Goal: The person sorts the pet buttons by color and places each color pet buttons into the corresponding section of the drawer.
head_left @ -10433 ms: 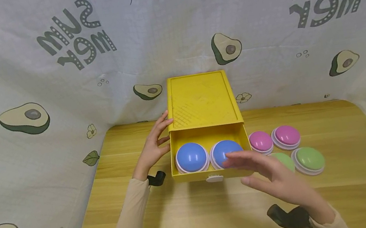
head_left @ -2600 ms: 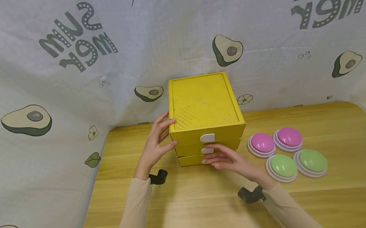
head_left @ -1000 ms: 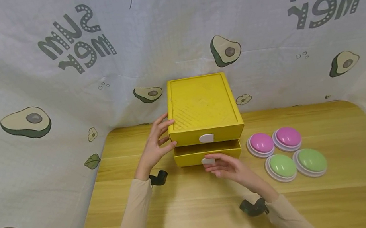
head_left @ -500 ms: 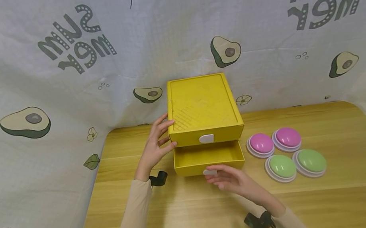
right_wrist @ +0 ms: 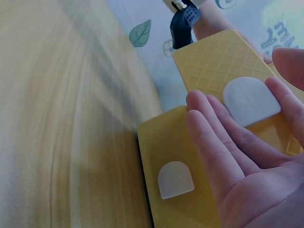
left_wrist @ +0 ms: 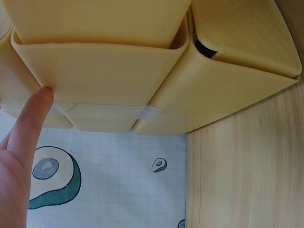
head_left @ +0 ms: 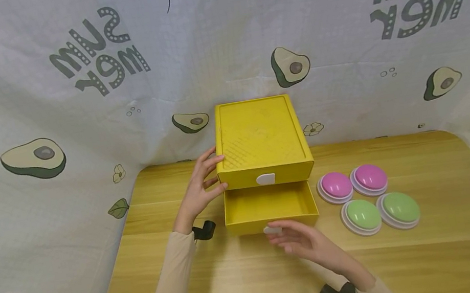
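A yellow drawer cabinet (head_left: 260, 132) stands at the back of the table. Its middle drawer (head_left: 268, 202) is pulled well out, with a bare floor. My right hand (head_left: 309, 245) is at that drawer's white tab handle (right_wrist: 251, 102): the index finger holds it from above, other fingers lie just below, and the thumb stays apart. My left hand (head_left: 197, 189) rests on the cabinet's left side with spread fingers; in the left wrist view one fingertip touches the yellow side wall (left_wrist: 104, 71). The top drawer's white handle (head_left: 266, 179) is flush with the front. Lower down is the bottom drawer's handle (right_wrist: 175, 180).
Right of the cabinet, two pink dome buttons (head_left: 336, 185) on white bases sit behind two green dome buttons (head_left: 363, 214). A white cloth (head_left: 348, 96) with avocado prints hangs behind the wooden table (head_left: 445, 256).
Earlier the top drawer stood out with two blue dome buttons inside; it was then pushed in. My right hand has since drawn the middle drawer toward me. My left hand has stayed put.
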Action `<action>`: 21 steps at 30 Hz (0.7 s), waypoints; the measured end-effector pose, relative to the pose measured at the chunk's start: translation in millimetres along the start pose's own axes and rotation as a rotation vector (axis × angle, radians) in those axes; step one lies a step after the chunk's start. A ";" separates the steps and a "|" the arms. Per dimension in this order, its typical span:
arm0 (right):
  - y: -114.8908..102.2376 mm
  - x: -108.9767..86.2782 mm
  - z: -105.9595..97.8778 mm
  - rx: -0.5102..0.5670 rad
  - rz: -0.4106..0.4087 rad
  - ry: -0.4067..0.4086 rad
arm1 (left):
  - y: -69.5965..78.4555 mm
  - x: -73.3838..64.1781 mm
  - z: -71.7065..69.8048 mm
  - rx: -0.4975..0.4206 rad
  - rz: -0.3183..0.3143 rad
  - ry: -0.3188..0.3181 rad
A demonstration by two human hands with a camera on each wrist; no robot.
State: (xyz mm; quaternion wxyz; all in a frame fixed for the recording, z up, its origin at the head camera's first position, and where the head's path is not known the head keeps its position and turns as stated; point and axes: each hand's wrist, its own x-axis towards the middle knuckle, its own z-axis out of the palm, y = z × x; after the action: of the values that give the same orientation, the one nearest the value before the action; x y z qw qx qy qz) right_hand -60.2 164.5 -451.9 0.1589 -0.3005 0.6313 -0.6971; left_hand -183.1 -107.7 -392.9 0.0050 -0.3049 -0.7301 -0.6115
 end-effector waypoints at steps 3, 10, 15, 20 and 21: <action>-0.9 -3.0 3.0 0.000 -0.016 -0.013 | -0.1 -0.3 0.3 -0.005 0.008 0.000; -1.0 -10.6 8.3 -0.003 0.025 -0.023 | -1.3 -0.1 0.5 -0.014 0.015 0.002; -2.9 -15.9 10.4 -0.002 0.040 -0.030 | -2.5 0.3 0.7 -0.011 0.013 0.003; -5.2 -21.2 13.1 0.020 0.039 -0.052 | -8.0 0.7 0.2 -0.016 0.023 0.004; -5.6 -22.2 13.7 0.027 0.047 -0.053 | -7.8 0.6 0.4 -0.015 0.024 0.005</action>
State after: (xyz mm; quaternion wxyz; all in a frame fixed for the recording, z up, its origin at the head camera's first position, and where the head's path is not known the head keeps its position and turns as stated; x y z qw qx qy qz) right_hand -33.8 168.0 -451.0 0.1962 -0.3018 0.6242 -0.6933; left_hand -186.9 -107.7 -399.8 0.0118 -0.3124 -0.7217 -0.6176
